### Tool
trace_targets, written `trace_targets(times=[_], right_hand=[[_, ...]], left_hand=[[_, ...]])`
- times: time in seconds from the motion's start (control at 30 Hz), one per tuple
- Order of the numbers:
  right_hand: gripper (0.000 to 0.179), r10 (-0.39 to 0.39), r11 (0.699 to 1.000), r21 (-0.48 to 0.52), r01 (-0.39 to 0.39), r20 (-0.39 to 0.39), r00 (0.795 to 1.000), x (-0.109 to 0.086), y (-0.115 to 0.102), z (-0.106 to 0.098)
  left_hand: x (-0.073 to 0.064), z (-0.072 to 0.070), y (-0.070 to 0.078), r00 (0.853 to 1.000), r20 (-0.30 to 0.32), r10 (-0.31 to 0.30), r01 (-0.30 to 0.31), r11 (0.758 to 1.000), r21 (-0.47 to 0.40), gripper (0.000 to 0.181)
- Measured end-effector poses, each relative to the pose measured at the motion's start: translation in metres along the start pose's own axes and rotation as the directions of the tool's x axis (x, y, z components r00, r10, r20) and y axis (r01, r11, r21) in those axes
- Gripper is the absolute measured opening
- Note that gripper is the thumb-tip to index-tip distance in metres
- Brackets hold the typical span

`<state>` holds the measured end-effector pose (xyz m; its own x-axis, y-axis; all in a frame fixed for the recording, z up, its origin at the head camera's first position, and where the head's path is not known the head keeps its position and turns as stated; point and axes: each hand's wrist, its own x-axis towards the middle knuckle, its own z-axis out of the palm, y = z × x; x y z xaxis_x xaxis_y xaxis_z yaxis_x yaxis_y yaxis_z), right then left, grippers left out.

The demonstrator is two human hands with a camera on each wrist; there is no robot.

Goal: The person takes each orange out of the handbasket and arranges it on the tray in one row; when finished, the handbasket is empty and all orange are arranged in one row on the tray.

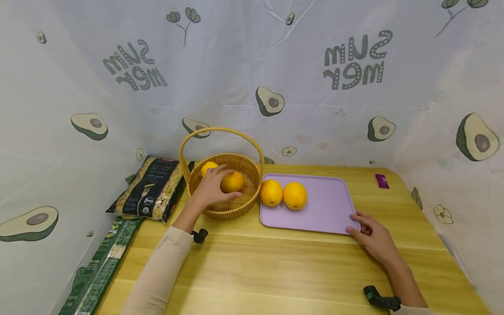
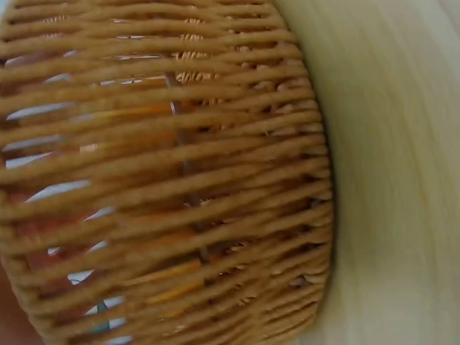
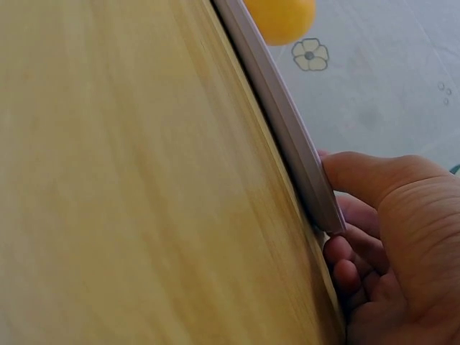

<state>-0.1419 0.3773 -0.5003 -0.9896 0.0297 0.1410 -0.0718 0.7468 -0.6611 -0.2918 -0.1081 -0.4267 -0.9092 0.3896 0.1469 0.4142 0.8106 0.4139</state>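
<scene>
In the head view my left hand reaches into a woven basket with a tall handle. Its thumb and fingers curve round an orange there, and a second orange lies behind that hand. The left wrist view shows mostly the basket's woven side, so the fingers are hidden there. At the near right corner of a light purple tray, my right hand pinches the rim, thumb on top. Two oranges, a left one and a right one, sit side by side on the tray's left part.
Left of the basket lies a bag of pasta, with a long green package in front of it. A small purple wrapped sweet is at the table's back right. Printed cloth hangs around the wooden table.
</scene>
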Motion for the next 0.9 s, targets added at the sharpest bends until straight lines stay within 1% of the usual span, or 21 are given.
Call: trace_targets(times=[0.07,0.13,0.23,0.4,0.5,0.63,0.73,0.9], right_hand=[[0.054,0.003,1.0,-0.003,-0.003,0.002,1.0,0.0,0.0,0.0],[0.053,0.004,1.0,-0.003,-0.004,0.006,1.0,0.0,0.001,0.0],[0.049,-0.002,1.0,0.003,0.002,0.003,1.0,0.0,0.002,0.0],[0.043,-0.011,1.0,0.012,0.011,0.003,1.0,0.003,0.002,0.0],[0.043,-0.003,1.0,0.013,0.003,0.009,1.0,0.002,0.002,-0.001],[0.044,0.003,1.0,0.013,-0.004,0.012,1.0,0.001,0.002,-0.001],[0.044,0.004,1.0,0.019,-0.004,0.01,1.0,0.0,0.002,-0.001],[0.044,-0.002,1.0,0.023,0.002,0.005,1.0,0.0,0.002,-0.001]], left_hand=[[-0.001,0.001,-0.005,1.0,0.03,0.007,-0.007,1.0,0.0,0.083],[-0.002,0.003,-0.008,0.999,0.041,0.009,-0.008,1.0,-0.014,0.08],[-0.004,0.005,-0.011,1.0,0.026,0.001,0.0,0.999,-0.052,0.077],[-0.005,0.008,-0.015,1.0,-0.007,-0.009,0.008,0.996,-0.091,0.07],[-0.006,0.009,-0.015,1.0,-0.006,0.001,-0.001,0.994,-0.107,0.066],[-0.005,0.009,-0.015,1.0,0.019,0.015,-0.013,0.991,-0.137,0.062],[-0.005,0.01,-0.016,0.999,0.035,0.019,-0.013,0.99,-0.141,0.068],[-0.006,0.01,-0.018,0.997,0.071,0.016,-0.008,0.994,-0.108,0.081]])
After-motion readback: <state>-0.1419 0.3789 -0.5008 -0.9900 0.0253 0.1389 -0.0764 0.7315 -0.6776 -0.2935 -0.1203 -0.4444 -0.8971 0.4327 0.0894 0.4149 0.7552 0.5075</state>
